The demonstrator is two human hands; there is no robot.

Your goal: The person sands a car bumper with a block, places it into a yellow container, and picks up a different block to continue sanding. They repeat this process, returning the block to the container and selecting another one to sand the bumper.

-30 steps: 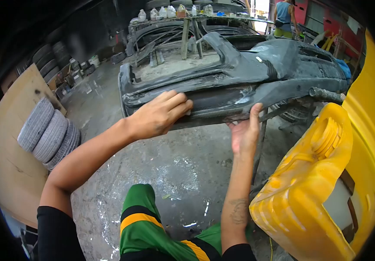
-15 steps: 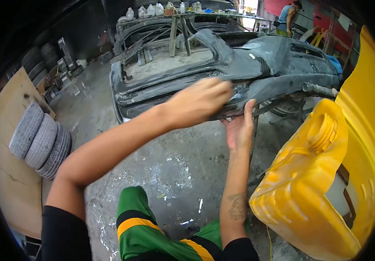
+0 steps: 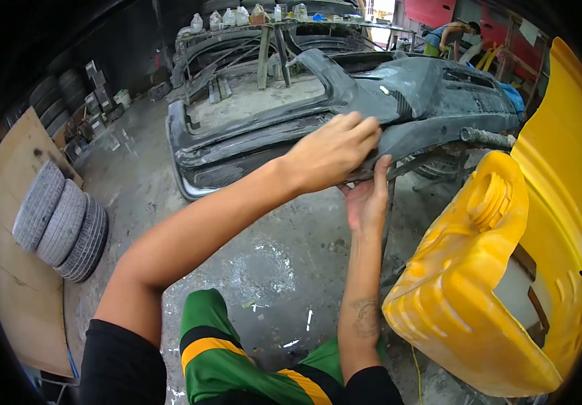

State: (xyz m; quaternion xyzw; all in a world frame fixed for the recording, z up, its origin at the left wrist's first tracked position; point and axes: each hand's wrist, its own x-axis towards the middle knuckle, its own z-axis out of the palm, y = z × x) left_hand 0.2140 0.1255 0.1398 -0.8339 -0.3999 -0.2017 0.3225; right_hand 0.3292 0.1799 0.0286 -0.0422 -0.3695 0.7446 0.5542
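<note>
A dark grey car bumper [image 3: 432, 128] with scuffed, dusty patches lies raised in front of me. My left hand [image 3: 337, 150] is over its near edge, palm down, with fingers curled together; whatever they may hold is hidden beneath them. Just below and to the right, my right hand [image 3: 368, 197] grips the lower edge of the bumper, palm up, thumb pointing up along the near side and fingers tucked underneath.
A large yellow moulded part [image 3: 466, 290] stands close on the right. Worn tyres [image 3: 65, 223] lean by a wooden board [image 3: 24, 250] at left. Behind the bumper is a bench with bottles [image 3: 242, 16]. Another person [image 3: 447, 37] bends over at the back right.
My left hand has moved slightly right and its fingers show more sharply. My right hand keeps its hold. The person at the back has bent further down.
</note>
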